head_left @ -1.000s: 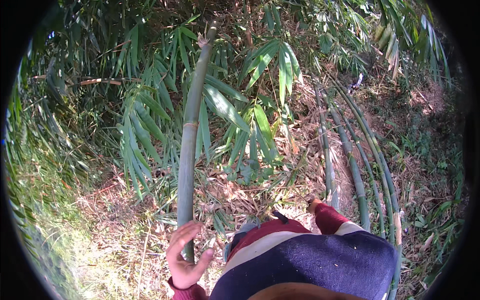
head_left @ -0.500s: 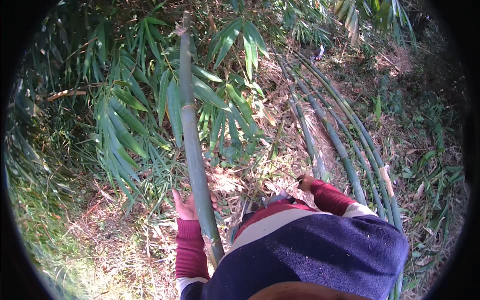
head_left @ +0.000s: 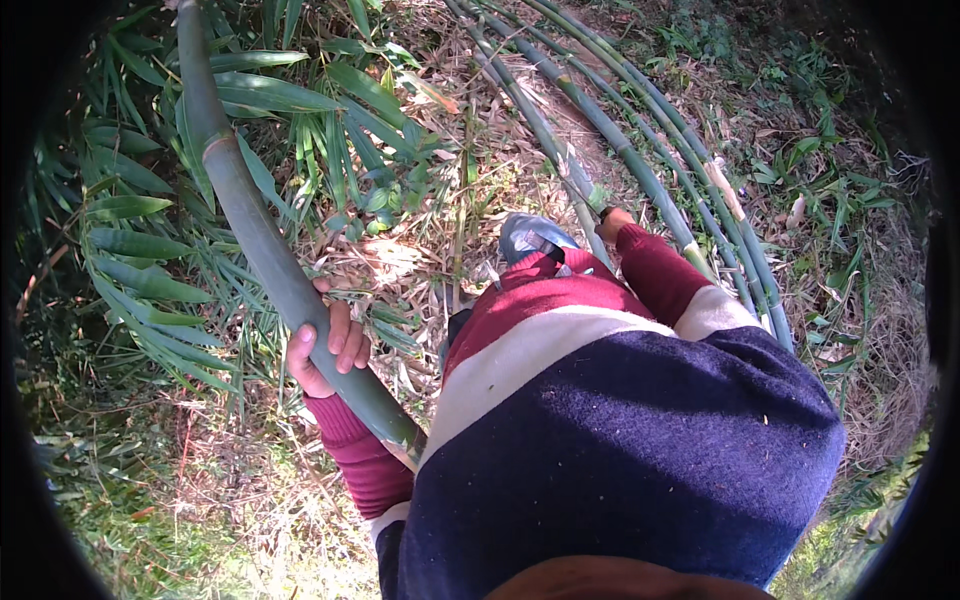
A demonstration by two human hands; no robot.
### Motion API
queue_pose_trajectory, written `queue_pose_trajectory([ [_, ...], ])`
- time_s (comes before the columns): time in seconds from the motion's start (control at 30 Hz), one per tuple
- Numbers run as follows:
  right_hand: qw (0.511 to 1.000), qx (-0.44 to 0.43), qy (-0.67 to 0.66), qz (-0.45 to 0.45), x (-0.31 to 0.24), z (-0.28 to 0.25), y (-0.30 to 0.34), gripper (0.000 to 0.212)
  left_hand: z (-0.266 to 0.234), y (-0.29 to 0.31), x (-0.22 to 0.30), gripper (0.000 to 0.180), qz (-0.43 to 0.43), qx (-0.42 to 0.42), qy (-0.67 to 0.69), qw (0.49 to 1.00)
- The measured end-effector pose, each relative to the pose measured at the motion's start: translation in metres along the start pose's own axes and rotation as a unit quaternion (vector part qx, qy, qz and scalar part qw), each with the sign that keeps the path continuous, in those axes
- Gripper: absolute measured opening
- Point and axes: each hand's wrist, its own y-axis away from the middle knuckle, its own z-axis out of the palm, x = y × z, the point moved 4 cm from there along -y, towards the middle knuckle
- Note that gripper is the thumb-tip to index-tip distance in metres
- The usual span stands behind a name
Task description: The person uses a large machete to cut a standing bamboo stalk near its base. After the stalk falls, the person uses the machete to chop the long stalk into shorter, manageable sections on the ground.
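Observation:
My left hand (head_left: pixel 347 338) is wrapped around the lower part of a thick green bamboo pole (head_left: pixel 262 240), with the thumb on its left side and the fingers on its right. The pole slants from the upper left down toward my body, and its near end rests by the left side of my sweater. My right hand (head_left: pixel 619 222) is closed on the dark handle of a knife (head_left: pixel 604 212). Its thin blade points up and to the left, seen almost edge-on in front of a bamboo pole on the ground, so its full shape is unclear.
Several long cut bamboo poles (head_left: pixel 618 140) lie side by side on the ground to the right. Dense bamboo leaves (head_left: pixel 150 245) hang at the left, close to the held pole. Dry leaf litter (head_left: pixel 400 255) and twigs cover the ground, with one of my legs (head_left: pixel 535 238) below.
My left hand has gone from lying open against the pole to gripping it. The pole's far end has tilted left. The view has shifted; my right hand still holds the knife.

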Motion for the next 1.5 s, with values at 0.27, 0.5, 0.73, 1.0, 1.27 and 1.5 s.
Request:
queue_pose_trajectory([
  [0.27,0.997,0.006,-0.016,-0.074,0.003,-0.034,-0.063,0.050,0.008,-0.033,-0.052,0.055,-0.017,0.065,-0.047,0.997],
  [0.5,0.991,-0.011,-0.008,-0.130,-0.047,-0.097,-0.144,0.048,0.048,-0.077,-0.124,0.055,-0.034,0.099,-0.035,0.994],
  [0.73,0.978,-0.024,-0.045,-0.203,-0.046,-0.122,-0.275,0.041,0.099,-0.129,-0.225,0.062,-0.075,0.132,-0.083,0.985],
  [1.0,0.992,-0.073,-0.023,-0.096,0.023,-0.133,-0.353,0.050,0.125,-0.152,-0.269,0.069,-0.134,0.189,-0.208,0.950],
  [1.27,1.000,-0.009,-0.024,0.000,0.069,-0.072,-0.366,0.049,0.139,-0.215,-0.234,0.080,-0.054,0.129,-0.137,0.981],
  [1.5,0.988,-0.063,-0.072,-0.122,0.054,-0.098,-0.294,0.049,0.090,-0.295,-0.174,0.092,0.056,-0.058,0.165,0.983],
])
